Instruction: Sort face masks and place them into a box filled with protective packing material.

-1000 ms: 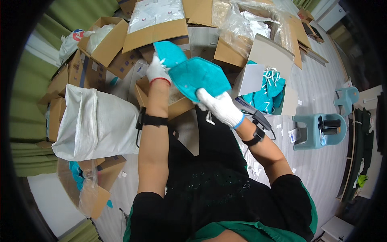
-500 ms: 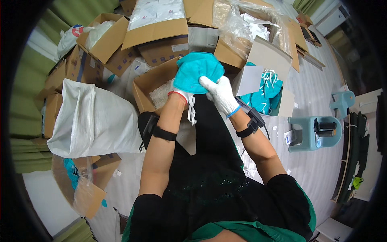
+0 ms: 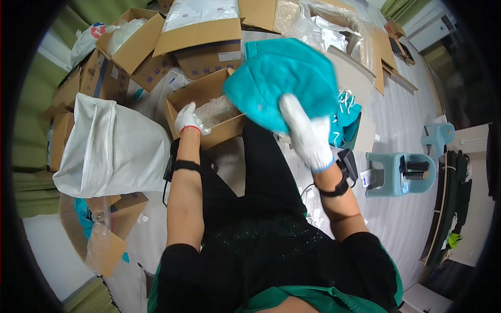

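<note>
My right hand (image 3: 308, 134), in a white knitted glove with a blue cuff, pinches a teal face mask (image 3: 287, 78) by its lower part, thumb on top. The mask is raised toward me, slightly blurred, and covers part of a white carton (image 3: 350, 68). Inside that carton lie several more teal masks (image 3: 345, 117) with white straps. My left hand (image 3: 189, 119), gloved with a red cuff, is apart from the mask, at the near left side of a small cardboard box (image 3: 222, 133). Its fingers are partly spread and seem to hold nothing. Tangled whitish cords (image 3: 215, 111) fill the box.
A large white woven sack (image 3: 112, 151) stands at my left. Below it an open carton (image 3: 117, 229) holds teal pieces and clear plastic. Cardboard boxes (image 3: 201, 44) line the far side. Pale blue stools (image 3: 386, 172) stand at the right, and paper scraps lie on the floor.
My left hand has let go of the mask and moved left to the box of cords. My right hand has lifted the mask closer and to the right.
</note>
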Action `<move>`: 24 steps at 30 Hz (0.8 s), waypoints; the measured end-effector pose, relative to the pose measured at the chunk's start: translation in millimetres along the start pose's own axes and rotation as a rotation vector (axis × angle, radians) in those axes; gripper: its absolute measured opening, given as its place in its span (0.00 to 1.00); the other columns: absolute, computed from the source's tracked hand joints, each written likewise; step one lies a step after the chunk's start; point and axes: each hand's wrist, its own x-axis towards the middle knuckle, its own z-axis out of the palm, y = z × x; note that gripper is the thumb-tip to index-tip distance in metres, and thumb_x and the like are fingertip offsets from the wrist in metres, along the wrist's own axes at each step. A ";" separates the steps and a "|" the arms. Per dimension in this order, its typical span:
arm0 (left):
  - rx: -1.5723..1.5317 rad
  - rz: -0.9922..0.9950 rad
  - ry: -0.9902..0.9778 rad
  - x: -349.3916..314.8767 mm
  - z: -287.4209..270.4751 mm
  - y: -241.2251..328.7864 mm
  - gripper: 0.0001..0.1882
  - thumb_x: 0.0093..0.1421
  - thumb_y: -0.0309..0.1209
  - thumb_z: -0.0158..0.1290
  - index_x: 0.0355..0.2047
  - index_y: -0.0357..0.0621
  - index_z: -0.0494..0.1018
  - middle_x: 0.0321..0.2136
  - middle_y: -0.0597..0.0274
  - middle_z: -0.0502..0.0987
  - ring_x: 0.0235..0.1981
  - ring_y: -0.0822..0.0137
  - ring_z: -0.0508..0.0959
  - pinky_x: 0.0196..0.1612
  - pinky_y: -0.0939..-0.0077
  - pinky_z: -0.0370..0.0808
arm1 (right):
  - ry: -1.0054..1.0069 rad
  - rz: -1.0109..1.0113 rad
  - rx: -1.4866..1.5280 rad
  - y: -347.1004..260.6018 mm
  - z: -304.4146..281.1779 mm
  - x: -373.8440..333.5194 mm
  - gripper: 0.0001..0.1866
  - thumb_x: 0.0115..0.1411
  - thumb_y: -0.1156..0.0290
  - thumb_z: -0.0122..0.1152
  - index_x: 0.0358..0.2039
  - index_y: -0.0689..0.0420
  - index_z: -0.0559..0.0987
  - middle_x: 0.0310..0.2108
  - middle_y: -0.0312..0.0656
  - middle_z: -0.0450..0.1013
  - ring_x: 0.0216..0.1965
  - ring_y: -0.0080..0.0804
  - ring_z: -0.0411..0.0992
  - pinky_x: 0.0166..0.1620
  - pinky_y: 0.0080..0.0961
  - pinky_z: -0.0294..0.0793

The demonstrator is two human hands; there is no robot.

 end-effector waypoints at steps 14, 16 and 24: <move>-0.167 0.162 -0.588 -191.5 64.4 49.8 0.15 0.64 0.33 0.54 0.47 0.37 0.73 0.40 0.61 0.79 0.38 0.72 0.78 0.40 0.77 0.75 | -0.395 -0.480 -0.792 65.0 4.8 0.4 0.12 0.49 0.66 0.65 0.34 0.54 0.79 0.35 0.43 0.76 0.33 0.45 0.75 0.39 0.35 0.75; -0.129 0.113 -0.697 -187.7 58.4 57.5 0.15 0.65 0.34 0.53 0.48 0.38 0.72 0.38 0.62 0.79 0.31 0.73 0.78 0.32 0.79 0.74 | -0.073 -0.037 -0.632 68.0 -15.3 6.3 0.14 0.53 0.62 0.67 0.33 0.59 0.79 0.31 0.40 0.77 0.30 0.33 0.75 0.37 0.29 0.75; 0.292 -0.123 -0.872 -207.2 46.7 68.5 0.18 0.65 0.37 0.55 0.50 0.39 0.71 0.34 0.66 0.76 0.23 0.75 0.74 0.27 0.79 0.72 | -0.265 0.532 -0.072 74.7 -24.9 37.3 0.12 0.61 0.59 0.64 0.29 0.53 0.78 0.17 0.29 0.67 0.14 0.14 0.58 0.18 0.15 0.51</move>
